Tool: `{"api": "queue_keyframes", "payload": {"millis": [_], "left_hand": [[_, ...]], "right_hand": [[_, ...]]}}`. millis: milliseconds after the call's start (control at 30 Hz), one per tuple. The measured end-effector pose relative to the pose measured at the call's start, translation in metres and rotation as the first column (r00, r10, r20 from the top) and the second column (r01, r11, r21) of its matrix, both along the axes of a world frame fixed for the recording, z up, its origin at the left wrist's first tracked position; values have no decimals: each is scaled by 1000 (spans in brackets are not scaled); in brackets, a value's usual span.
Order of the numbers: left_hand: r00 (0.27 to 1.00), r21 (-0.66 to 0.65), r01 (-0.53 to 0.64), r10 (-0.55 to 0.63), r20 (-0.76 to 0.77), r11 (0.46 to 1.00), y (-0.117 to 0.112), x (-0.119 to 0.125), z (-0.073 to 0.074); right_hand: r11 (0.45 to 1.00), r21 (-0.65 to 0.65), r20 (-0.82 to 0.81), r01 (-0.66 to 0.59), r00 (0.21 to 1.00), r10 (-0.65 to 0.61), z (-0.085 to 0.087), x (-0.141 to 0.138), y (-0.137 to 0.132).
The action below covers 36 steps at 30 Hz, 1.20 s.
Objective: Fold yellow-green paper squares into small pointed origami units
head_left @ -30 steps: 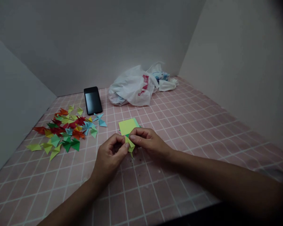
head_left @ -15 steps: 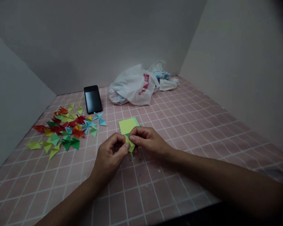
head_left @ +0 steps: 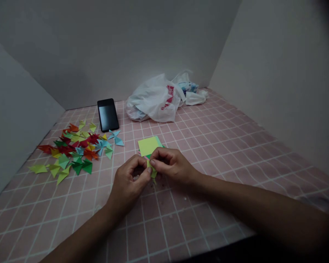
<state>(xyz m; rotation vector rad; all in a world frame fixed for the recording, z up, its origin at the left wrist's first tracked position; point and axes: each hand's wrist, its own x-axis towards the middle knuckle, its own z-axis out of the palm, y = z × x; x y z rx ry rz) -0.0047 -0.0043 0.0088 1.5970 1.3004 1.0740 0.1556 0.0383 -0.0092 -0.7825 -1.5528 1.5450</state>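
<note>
A small yellow-green piece of folded paper (head_left: pixel 154 173) is pinched between my two hands, its narrow point hanging downward. My left hand (head_left: pixel 131 175) grips its left side between thumb and fingertips. From the other side, my right hand (head_left: pixel 174 164) pinches the paper's upper right part, and its fingers hide some of the folds. Just beyond the fingers lies a stack of square paper sheets (head_left: pixel 148 146), yellow-green on top with green and pale blue edges showing beneath.
Many-coloured folded paper pieces (head_left: pixel 76 146) are heaped at the left. Behind them a black phone (head_left: pixel 108 115) lies on the pink grid-patterned cloth (head_left: pixel 208 208). A white plastic bag (head_left: pixel 153 98) rests against the back wall, with a blue-patterned bundle (head_left: pixel 189 87) beside it.
My fingers have shifted slightly on the folded paper, and less of its face shows between them. The right hand covers a little more of it. Everything else stays put.
</note>
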Motion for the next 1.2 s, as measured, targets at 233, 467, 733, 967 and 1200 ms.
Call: {"api": "queue_keyframes", "payload": {"millis": [233,467,733,967,1200], "left_hand": [[1000,-12,-2,2,24,1000,1,0,-3],[999,-14,37,-37,1,999,3,0,-2],[991,-146,63,-45,125,987,3,-1,-1],[994,-142,71,-59,91,987,3,1,0],[998,-151,63,-59,34,986,3,0,-2]], "right_hand": [[987,144,72,73,994,-84,0,0,-2],[988,156,75,-14,997,2,3,4,1],[992,-59,-34,-108,994,106,-1,4,4],[996,93,106,12,994,-22,-1,2,3],[994,13,26,-106,994,106,0,5,5]]}}
